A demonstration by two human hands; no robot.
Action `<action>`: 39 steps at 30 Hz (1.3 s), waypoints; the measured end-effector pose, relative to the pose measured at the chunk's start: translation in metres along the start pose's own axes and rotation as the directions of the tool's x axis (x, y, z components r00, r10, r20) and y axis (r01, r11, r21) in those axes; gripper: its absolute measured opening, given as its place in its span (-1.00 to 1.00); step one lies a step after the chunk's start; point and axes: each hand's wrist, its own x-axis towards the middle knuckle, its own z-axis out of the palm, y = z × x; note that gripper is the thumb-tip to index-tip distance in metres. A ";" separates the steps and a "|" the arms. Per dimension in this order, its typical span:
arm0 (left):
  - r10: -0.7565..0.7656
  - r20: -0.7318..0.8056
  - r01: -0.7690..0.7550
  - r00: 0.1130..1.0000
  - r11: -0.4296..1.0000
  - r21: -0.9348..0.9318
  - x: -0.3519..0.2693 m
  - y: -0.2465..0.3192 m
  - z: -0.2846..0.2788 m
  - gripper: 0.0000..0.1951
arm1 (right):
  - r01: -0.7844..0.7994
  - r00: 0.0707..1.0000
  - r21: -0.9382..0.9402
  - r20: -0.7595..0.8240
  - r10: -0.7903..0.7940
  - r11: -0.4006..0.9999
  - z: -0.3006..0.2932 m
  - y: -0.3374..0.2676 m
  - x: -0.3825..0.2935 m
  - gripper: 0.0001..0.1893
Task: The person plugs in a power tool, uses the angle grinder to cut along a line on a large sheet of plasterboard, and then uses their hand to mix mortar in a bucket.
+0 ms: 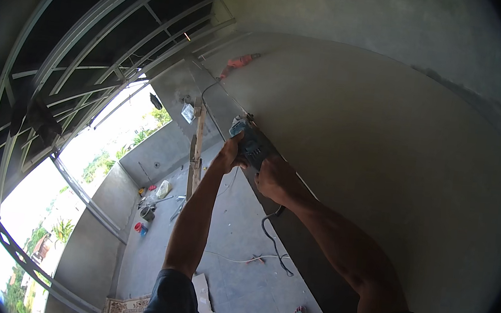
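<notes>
A blue corded rotary hammer or similar power tool (254, 147) lies along the edge of a grey concrete slab (327, 119), its front end pointing away from me. My left hand (231, 153) grips it near the front. Around its rear part is my right hand (273, 177). The tool's dark cord (270, 234) hangs from the back end over the slab's side. Farther off on the slab rests a red corded power drill (238, 65), apart from both hands.
Below the slab, the tiled floor (234, 219) holds buckets (147, 212), a pale cable, cardboard (204, 303) and a patterned rug (122, 310). A wooden post (198, 151) stands left of the slab. Metal framing (104, 26) spans the upper left.
</notes>
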 end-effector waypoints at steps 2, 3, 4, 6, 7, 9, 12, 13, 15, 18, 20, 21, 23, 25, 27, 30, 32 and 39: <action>0.009 0.006 -0.009 1.000 1.000 -0.008 0.001 -0.003 0.001 -0.44 | 0.035 0.997 -0.059 -0.064 -0.039 0.998 0.004 0.003 -0.001 -0.69; 0.018 0.010 -0.018 1.000 1.000 -0.015 0.001 -0.003 0.000 -0.43 | 0.036 0.997 -0.059 -0.062 -0.040 0.998 0.001 0.000 -0.003 -0.69; 0.018 0.009 -0.017 1.000 1.000 -0.017 0.000 -0.003 -0.001 -0.43 | 0.011 0.999 -0.046 -0.032 -0.013 0.999 -0.006 -0.006 -0.006 -0.68; 0.019 0.039 -0.018 0.999 1.000 -0.026 -0.002 -0.003 0.000 -0.43 | -0.018 1.000 -0.037 -0.002 0.018 0.999 -0.007 -0.006 -0.009 -0.68; 0.020 0.044 -0.019 0.999 0.999 -0.028 -0.003 -0.002 0.003 -0.43 | 0.000 0.998 -0.026 -0.060 -0.002 1.000 -0.003 -0.001 -0.010 -0.67; 0.011 0.007 -0.011 1.000 1.000 -0.016 -0.006 -0.002 0.007 -0.43 | 0.019 0.993 -0.014 -0.116 -0.021 1.000 -0.004 0.002 -0.013 -0.67; 0.025 0.020 -0.024 1.000 0.999 -0.026 -0.007 -0.011 0.004 -0.43 | 0.037 0.999 -0.054 -0.013 -0.038 0.998 -0.014 -0.004 -0.021 -0.66; 0.025 0.019 -0.025 0.999 0.999 -0.027 -0.007 -0.013 0.003 -0.43 | 0.009 1.000 -0.071 0.012 -0.008 0.997 -0.015 -0.006 -0.023 -0.66; 0.026 0.016 -0.025 1.000 0.998 -0.058 -0.009 -0.016 0.006 -0.34 | -0.015 0.999 -0.095 0.034 0.018 0.995 -0.021 -0.008 -0.033 -0.66; 0.095 -0.003 -0.095 0.995 0.987 -0.129 -0.028 -0.028 0.028 -0.33 | 0.064 0.998 -0.111 0.001 -0.064 0.992 -0.037 -0.010 -0.062 -0.64; 0.160 -0.078 -0.170 0.984 0.974 -0.149 -0.057 -0.031 0.042 -0.34 | 0.132 0.991 -0.162 -0.011 -0.136 0.978 -0.050 -0.018 -0.083 -0.62; 0.212 -0.164 -0.237 0.963 0.960 -0.150 -0.075 -0.031 0.046 -0.34 | 0.137 0.990 -0.158 -0.012 -0.141 0.978 -0.052 -0.023 -0.089 -0.62; 0.242 -0.312 -0.313 0.919 0.927 -0.204 -0.096 -0.031 0.054 -0.39 | 0.129 0.988 -0.111 0.094 -0.119 0.985 -0.051 -0.033 -0.097 -0.56; 0.245 -0.454 -0.387 0.857 0.887 -0.252 -0.112 -0.031 0.059 -0.43 | 0.102 0.991 -0.156 0.101 -0.087 0.983 -0.041 -0.044 -0.101 -0.51; 0.342 -0.443 -0.522 0.828 0.758 -0.391 -0.130 -0.027 0.051 -0.51 | 0.230 0.973 -0.267 0.060 -0.222 0.936 -0.036 -0.057 -0.108 -0.47; 0.288 -0.489 -0.521 0.823 0.725 -0.450 -0.162 -0.021 0.044 -0.61 | 0.267 0.964 -0.204 0.053 -0.262 0.942 -0.030 -0.073 -0.112 -0.46; 0.184 -0.556 -0.509 0.811 0.690 -0.515 -0.168 -0.024 0.042 -0.70 | 0.330 0.944 -0.067 0.036 -0.328 0.942 -0.024 -0.075 -0.114 -0.51; 0.204 -0.605 -0.556 0.770 0.680 -0.478 -0.198 -0.059 0.002 -0.64 | 0.217 0.974 0.142 -0.102 -0.204 0.966 -0.071 0.001 -0.018 -0.67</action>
